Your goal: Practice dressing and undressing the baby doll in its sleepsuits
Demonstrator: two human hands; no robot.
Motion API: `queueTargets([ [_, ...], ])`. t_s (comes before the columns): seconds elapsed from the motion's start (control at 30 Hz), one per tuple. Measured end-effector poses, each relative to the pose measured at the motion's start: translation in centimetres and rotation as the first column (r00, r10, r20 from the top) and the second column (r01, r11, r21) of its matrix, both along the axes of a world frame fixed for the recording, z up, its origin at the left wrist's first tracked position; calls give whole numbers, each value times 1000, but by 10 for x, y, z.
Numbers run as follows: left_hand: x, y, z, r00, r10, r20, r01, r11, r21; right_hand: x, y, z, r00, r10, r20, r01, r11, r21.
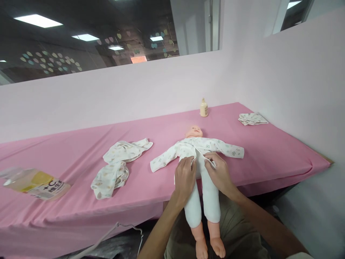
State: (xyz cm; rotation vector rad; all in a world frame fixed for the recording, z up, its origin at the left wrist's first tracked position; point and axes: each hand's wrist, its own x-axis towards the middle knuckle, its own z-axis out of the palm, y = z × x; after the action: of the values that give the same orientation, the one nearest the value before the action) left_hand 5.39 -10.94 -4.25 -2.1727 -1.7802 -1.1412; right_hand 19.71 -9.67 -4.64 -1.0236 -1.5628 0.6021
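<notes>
A baby doll (193, 131) lies on its back with its legs over the table's front edge, towards me. It wears a white long-sleeved baby shirt (212, 144) with a small print and plain white pants (211, 201). The sleeves are spread to both sides, and bare feet stick out below. My left hand (184, 176) is closed on one front edge of the shirt at the doll's belly. Opposite it, my right hand (219, 172) pinches the other front edge. The two shirt edges stand apart, slightly lifted, with white cloth between them.
Pink cloth (161, 189) covers the table. Crumpled printed baby clothes (115, 162) lie left of the doll, and a large bottle (40, 185) rests on its side farther left. A pump bottle (204, 108) stands by the wall. Folded printed cloth (252, 118) lies at the right corner.
</notes>
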Motion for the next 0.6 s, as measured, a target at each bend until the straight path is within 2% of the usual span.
queueTargets([
  [0.1,4,3,-8,995,33,-99,-17,987,160,-1,-3,3,991,13,-132,-24,996,-82],
  [0.2,6,4,-11,985,34,-167,6,972,234,-4,-6,3,983,9,-184,-37,988,-153],
  [0.33,8,3,-11,977,26,-211,34,960,277,-8,-7,2,978,21,-207,-55,985,-163],
  [0.5,9,3,-13,970,26,-242,48,954,295,-11,-10,1,988,22,-156,-42,991,-127],
  [0.6,11,2,-13,982,-16,-186,61,968,243,-12,-11,0,990,21,-140,-37,993,-114],
])
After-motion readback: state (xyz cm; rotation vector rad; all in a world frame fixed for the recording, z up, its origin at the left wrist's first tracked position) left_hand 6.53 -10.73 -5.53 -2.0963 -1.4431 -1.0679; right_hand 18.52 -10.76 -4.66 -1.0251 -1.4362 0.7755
